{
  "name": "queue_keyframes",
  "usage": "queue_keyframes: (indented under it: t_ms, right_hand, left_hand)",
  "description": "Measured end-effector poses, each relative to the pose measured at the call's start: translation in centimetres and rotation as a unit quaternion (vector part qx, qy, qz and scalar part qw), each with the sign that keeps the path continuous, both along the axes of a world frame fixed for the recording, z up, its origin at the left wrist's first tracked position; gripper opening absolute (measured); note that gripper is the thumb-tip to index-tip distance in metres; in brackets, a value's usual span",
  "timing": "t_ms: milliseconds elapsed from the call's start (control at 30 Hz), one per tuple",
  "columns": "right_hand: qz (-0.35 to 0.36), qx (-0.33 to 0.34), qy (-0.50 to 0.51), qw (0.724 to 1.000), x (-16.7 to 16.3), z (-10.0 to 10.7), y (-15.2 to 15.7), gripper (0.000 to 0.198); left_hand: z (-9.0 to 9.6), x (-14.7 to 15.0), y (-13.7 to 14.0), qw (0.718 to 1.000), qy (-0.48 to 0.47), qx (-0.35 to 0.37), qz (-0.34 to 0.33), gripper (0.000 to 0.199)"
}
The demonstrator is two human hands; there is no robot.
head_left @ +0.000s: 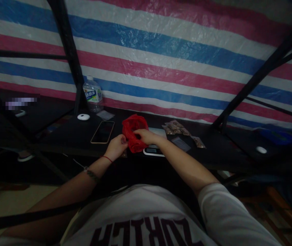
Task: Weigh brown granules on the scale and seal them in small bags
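Observation:
A crumpled red plastic bag [135,123] is between my two hands at the table's front edge, its mouth partly spread. My left hand [117,147] is closed, with its fingertips pinching the bag's left edge. From the right, my right hand [147,136] reaches over the bag's mouth, fingers bent against the red plastic and their tips partly hidden by it. What lies inside the bag cannot be made out. Partly under the right hand and forearm is a small white digital scale [148,153] with a display; its flat plate [160,132] shows behind.
Small clear bags with brown contents [175,127] lie right of the scale, near a flat clear bag [181,144]. Leftward are a phone [103,132], a white oval object [83,117] and a plastic bottle [93,95]. Dark metal posts [70,56] stand on both sides before a striped tarp.

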State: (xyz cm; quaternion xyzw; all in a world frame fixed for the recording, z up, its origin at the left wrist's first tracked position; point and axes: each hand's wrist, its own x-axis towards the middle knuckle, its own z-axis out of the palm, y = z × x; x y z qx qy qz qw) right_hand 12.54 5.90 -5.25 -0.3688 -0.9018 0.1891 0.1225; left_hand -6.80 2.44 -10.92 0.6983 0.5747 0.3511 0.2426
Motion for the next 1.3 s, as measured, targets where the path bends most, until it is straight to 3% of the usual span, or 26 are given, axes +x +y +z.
queue_keyframes:
  t_ms: [233,400,533,667,833,1067,1300]
  right_hand:
    - [-0.028,-0.03,0.056,0.998,0.8,-0.1,0.2,0.033]
    - [-0.042,-0.123,0.133,0.982,1.5,-0.4,0.9,0.037]
    - [-0.048,-0.155,0.197,0.967,2.0,0.3,1.0,0.037]
    - [-0.046,-0.141,0.236,0.96,2.2,0.9,0.6,0.035]
    - [-0.092,-0.087,0.217,0.968,3.0,1.1,0.3,0.037]
    - [-0.194,-0.004,0.218,0.957,8.0,2.0,-0.7,0.034]
    - [-0.291,0.027,0.099,0.951,11.7,-0.8,-1.2,0.032]
  left_hand:
    - [0.3,-0.4,0.0,0.999,0.033,-0.031,-0.027,0.012]
    - [1.0,-2.3,0.1,0.996,0.07,-0.053,-0.032,0.017]
    - [2.1,-3.7,0.0,0.993,0.094,-0.066,-0.001,0.018]
    - [2.9,-3.9,-0.4,0.995,0.074,-0.045,0.04,0.018]
    - [3.0,-3.8,-0.5,0.997,0.002,0.0,0.073,0.037]
    - [4.2,-3.3,-1.6,0.993,-0.04,0.081,0.079,0.056]
    - [7.4,-1.7,-4.5,0.983,-0.09,0.158,0.03,0.054]
